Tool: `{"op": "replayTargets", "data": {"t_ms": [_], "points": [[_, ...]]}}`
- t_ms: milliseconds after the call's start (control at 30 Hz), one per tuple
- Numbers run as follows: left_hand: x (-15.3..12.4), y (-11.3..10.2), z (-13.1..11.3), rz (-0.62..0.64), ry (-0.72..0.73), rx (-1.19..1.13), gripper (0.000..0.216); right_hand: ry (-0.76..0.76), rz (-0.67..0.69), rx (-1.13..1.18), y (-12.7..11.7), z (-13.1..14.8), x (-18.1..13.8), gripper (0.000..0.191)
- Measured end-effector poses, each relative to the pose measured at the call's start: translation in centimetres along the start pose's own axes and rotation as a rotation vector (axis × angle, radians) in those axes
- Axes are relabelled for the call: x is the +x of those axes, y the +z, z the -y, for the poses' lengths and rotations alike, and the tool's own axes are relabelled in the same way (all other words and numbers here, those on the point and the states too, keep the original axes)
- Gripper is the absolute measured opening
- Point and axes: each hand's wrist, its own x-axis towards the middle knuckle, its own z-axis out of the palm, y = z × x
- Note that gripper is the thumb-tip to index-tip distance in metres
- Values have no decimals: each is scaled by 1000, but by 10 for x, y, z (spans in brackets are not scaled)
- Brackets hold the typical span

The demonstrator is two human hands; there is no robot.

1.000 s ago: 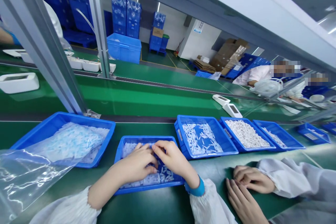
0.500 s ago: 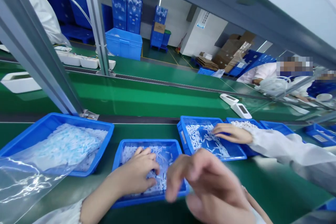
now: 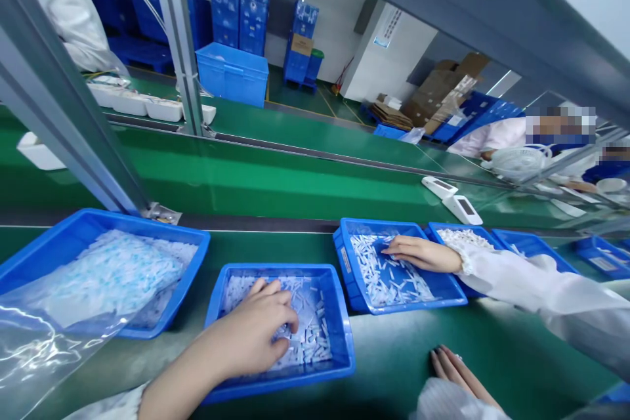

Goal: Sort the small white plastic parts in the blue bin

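Reaching into the blue tray [image 3: 345,328], the left hand [image 3: 260,325] has a half-wide grip, thumb apart from curled fingers; small white strips [image 3: 317,335] lie inside, beneath and rightward, long axes mixed. The right hand is out of view.

Beneath our left hand [image 3: 251,328], we see a tray [image 3: 305,382] of smooth blue plastic with a soft sheen, and under the fingers small parts [image 3: 315,344] that look like pale, hard plastic. Behind the grip, our sleeve [image 3: 121,403] is thin white cloth, gathered and wrinkled. Left of it lies a bag [image 3: 39,357] of clear, creased, very glossy film. Right of it, the green worktop [image 3: 394,351] looks smooth and faintly shiny; beyond, a post [image 3: 58,105] shows satin grey metal.
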Motion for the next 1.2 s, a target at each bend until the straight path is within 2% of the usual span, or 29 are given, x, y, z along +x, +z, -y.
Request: {"op": "replayTargets", "data": {"t_ms": [100, 167, 233, 300, 333, 433, 500, 600, 700, 1000, 1200], "points": [[0, 0, 0, -9, 1, 0, 16, -78, 71, 58, -11, -54, 30, 35], [0, -1, 0, -6, -6, 4, 15, -131, 122, 94, -21, -71, 40, 34], [-1, 0, 0, 2, -15, 10, 16, -190, 140, 141, -31, -55, 40, 31], [-1, 1, 1, 11, -17, 8, 19, -238, 134, 199, -33, -7, 32, 29], [-1, 2, 1, 11, -15, 3, 21, -195, 112, 211, -29, 24, 27, 29], [-1, 3, 1, 11, -23, -3, 24, -126, 199, 216, 3, 101, 16, 14], [0, 4, 1, 24, -47, 5, 27, -120, 366, 129, 38, 120, 16, 18], [1, 4, 0, 54, -67, 11, 40, -137, 475, -48, 86, 109, 19, 23], [2, 5, 2, 64, -66, 10, 46, -176, 425, -121, 111, 91, 17, 25], [5, 5, 2, 19, -27, 43, 22, -209, 404, -124, 114, 93, 16, 19], [2, 5, 3, 2, -15, 44, 16, -224, 374, -133, 118, 89, 16, 17]]}}
